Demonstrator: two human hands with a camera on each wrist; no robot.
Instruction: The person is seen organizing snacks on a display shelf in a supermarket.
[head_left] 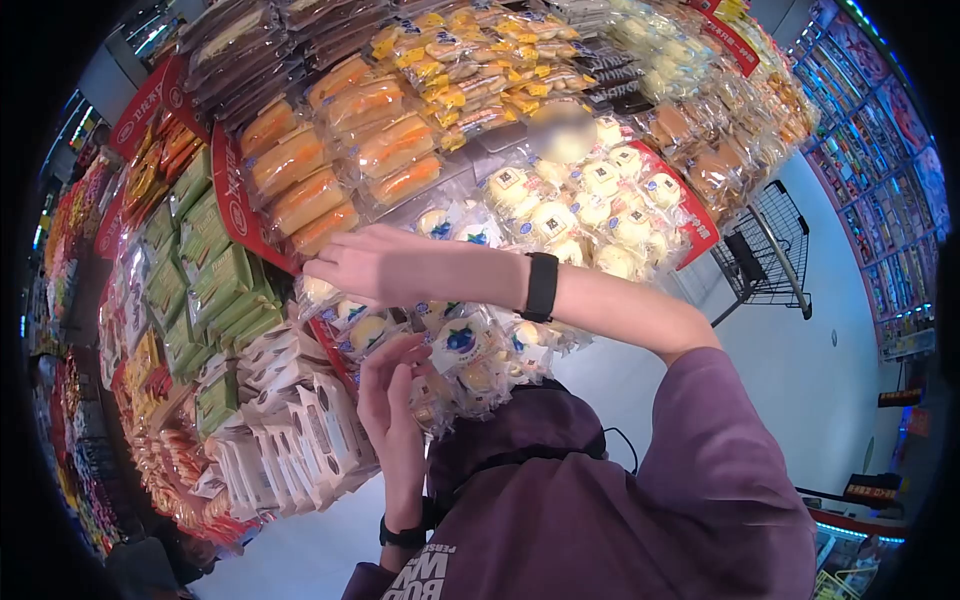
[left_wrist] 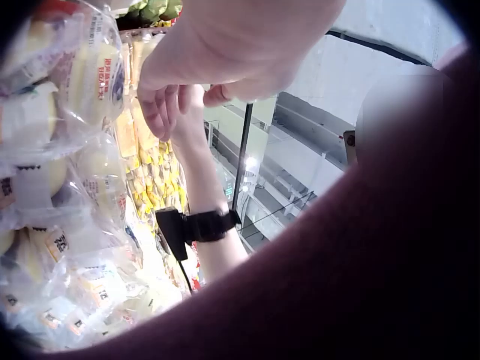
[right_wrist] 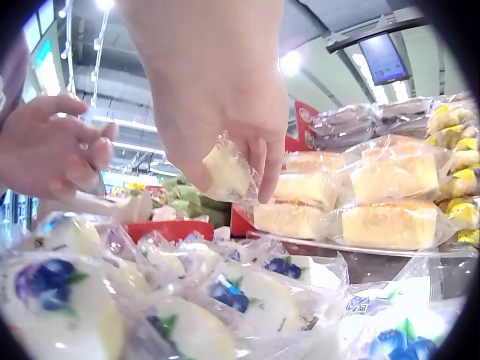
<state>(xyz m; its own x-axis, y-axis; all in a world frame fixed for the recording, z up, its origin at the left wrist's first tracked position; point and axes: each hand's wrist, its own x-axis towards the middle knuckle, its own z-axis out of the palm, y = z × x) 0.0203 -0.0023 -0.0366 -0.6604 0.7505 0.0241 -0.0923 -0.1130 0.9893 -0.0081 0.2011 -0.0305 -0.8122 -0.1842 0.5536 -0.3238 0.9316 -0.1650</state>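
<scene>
My right hand (head_left: 365,262) reaches across the display and grips a small round wrapped cake (right_wrist: 229,172), pinched between thumb and fingers in the right wrist view. It is held above the pile of wrapped blueberry cakes (right_wrist: 247,300), whose clear bags carry blueberry prints. In the head view the hand hides most of the cake. My left hand (head_left: 390,390) hovers at the near edge of the same pile, fingers loosely bent and holding nothing. Beside it lies a blueberry cake packet (head_left: 460,340). In the left wrist view the left hand (left_wrist: 240,45) is raised beside wrapped pale cakes (left_wrist: 75,165).
Wrapped orange-topped bread (head_left: 300,185) stands behind a red divider (head_left: 235,190). Green packets (head_left: 215,260) and white packets (head_left: 300,440) fill the left side. Round pale buns (head_left: 600,200) lie to the right. A black shopping cart (head_left: 765,250) stands on the floor beyond.
</scene>
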